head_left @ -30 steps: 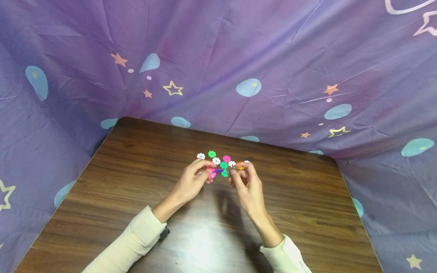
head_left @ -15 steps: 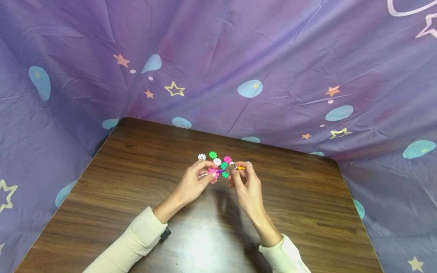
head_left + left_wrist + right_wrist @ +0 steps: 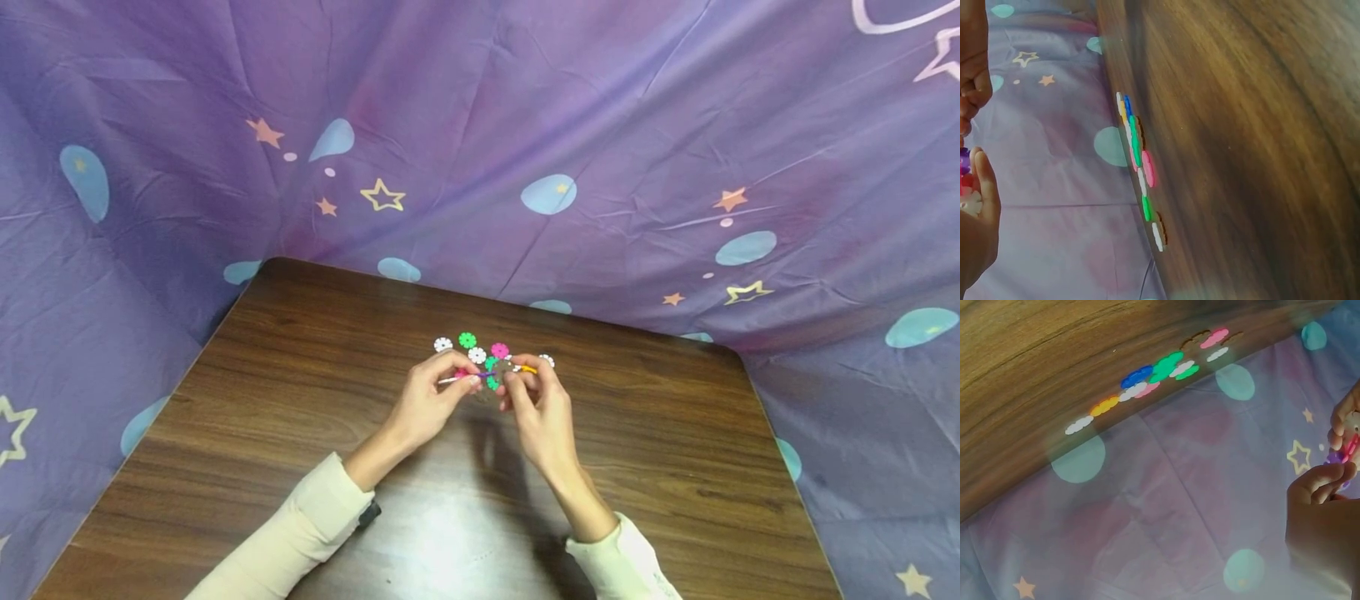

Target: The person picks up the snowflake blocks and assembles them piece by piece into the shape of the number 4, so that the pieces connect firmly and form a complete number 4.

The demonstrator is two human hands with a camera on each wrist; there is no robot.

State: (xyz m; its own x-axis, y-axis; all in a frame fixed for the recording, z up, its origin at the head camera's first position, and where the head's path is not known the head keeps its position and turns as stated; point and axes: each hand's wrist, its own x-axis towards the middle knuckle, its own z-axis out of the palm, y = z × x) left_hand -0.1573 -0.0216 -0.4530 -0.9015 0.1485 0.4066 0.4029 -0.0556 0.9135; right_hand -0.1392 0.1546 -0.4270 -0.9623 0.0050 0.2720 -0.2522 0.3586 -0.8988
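Note:
My left hand pinches a small joined cluster of notched plastic snowflake discs between thumb and fingers. In the left wrist view the cluster shows a white disc, a pink disc and a purple disc. Seen from the head, the purple disc is edge-on and points toward the other hand. Thumb and fingers of my right hand pinch a brown disc, right at the purple edge. Fingers partly hide both pieces. The right wrist view catches the pink disc between the hands.
Loose snowflake discs lie on the wooden table beyond the hands: a green disc, a pink disc, several white ones, an orange disc and a blue disc. A purple patterned cloth hangs behind the table.
The cluster in my left hand has turned, so its white disc now shows edge-on where a pink face showed before. My right hand's brown disc has moved slightly left, toward the purple disc.

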